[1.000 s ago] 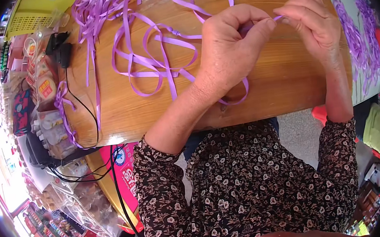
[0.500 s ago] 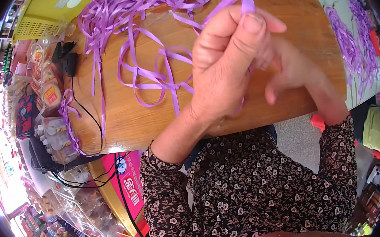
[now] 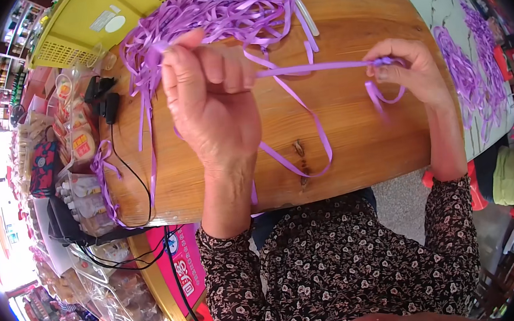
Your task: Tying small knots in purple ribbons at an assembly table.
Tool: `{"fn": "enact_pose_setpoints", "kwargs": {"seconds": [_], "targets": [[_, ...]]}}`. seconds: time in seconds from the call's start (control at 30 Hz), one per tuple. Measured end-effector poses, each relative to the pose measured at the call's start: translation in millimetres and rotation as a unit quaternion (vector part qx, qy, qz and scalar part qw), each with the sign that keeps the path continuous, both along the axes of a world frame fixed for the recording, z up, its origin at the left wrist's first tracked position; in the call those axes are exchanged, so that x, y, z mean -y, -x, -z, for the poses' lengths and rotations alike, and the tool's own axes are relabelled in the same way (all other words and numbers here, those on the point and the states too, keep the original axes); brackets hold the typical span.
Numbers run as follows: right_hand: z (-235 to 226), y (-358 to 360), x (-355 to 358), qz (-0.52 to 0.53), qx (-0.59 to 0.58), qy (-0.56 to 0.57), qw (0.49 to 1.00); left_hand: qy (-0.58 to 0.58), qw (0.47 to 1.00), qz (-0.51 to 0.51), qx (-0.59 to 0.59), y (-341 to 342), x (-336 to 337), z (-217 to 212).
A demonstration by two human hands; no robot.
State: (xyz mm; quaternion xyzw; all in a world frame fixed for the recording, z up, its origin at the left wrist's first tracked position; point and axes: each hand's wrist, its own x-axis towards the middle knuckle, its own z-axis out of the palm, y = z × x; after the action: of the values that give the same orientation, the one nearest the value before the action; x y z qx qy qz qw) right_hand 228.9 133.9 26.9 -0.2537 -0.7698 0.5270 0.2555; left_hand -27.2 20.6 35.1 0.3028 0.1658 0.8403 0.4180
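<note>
My left hand (image 3: 212, 100) is raised above the round wooden table (image 3: 352, 128), fingers closed on a purple ribbon (image 3: 316, 67). The ribbon runs taut and level across to my right hand (image 3: 408, 71), which pinches its other end between thumb and fingers; a short loop hangs below that hand. Another length of the ribbon droops from my left hand and curls on the table near the front edge. A tangled pile of purple ribbon (image 3: 219, 11) lies at the back of the table, just behind my left hand.
A yellow plastic basket (image 3: 83, 26) stands at the back left. Black cables (image 3: 126, 172) and a small black device lie along the table's left edge, beside packaged goods. More purple ribbon (image 3: 466, 72) lies on a white table at the right, where another person in green sits.
My hands were together, working the ribbon close up. They have drawn apart, left hand going left and right hand right, pulling the ribbon straight between them.
</note>
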Motion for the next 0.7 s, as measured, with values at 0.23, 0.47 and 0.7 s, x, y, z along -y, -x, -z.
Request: {"fn": "enact_pose_setpoints", "kwargs": {"seconds": [0.23, 0.47, 0.7], "targets": [[0.3, 3.3, -8.7, 0.061, -0.041, 0.033, 0.997, 0.176, 0.954, -0.202, -0.134, 33.8, -18.1, 16.0], [10.2, 11.2, 2.0, 0.023, 0.047, -0.036, 0.998, 0.146, 0.646, -0.533, -0.527, -3.6, -30.5, 27.3], [3.9, 25.0, 21.6, 0.036, 0.045, -0.134, 0.989, 0.135, 0.912, -0.004, -0.388, -75.9, -28.7, 59.0]]}}
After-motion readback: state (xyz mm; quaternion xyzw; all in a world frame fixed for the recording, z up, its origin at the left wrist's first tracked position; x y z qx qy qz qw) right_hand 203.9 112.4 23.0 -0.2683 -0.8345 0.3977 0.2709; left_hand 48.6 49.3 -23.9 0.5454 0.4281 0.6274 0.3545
